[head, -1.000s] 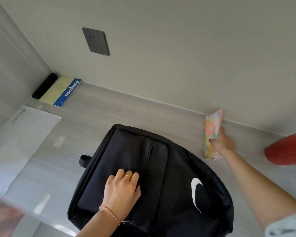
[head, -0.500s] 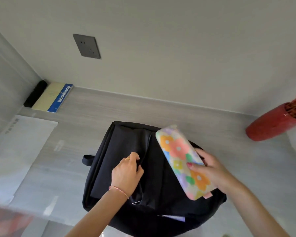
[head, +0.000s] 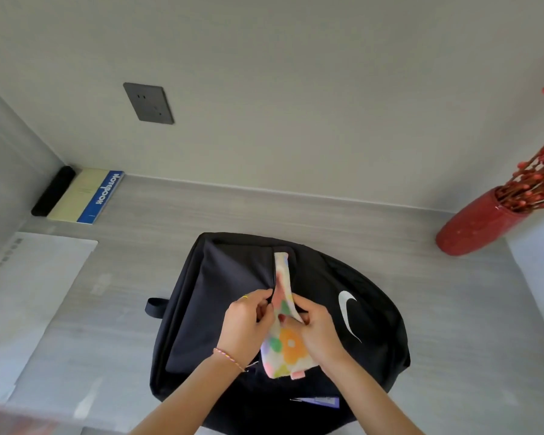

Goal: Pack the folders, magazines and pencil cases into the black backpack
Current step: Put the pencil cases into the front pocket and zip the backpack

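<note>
Both hands at the front pocket slit of the black fabric backpack (head: 311, 309) lying flat on the grey desk (head: 453, 309): left hand (head: 245, 324) pinching the pocket edge, right hand (head: 319, 332) gripping the floral soft pencil case (head: 283, 337), its far end tucked into the slit.

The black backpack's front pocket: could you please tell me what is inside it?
The floral pencil case is going into the black backpack front pocket, far end at the opening, near end outside, between the left hand and right hand. Anything deeper is hidden by fabric.
</note>
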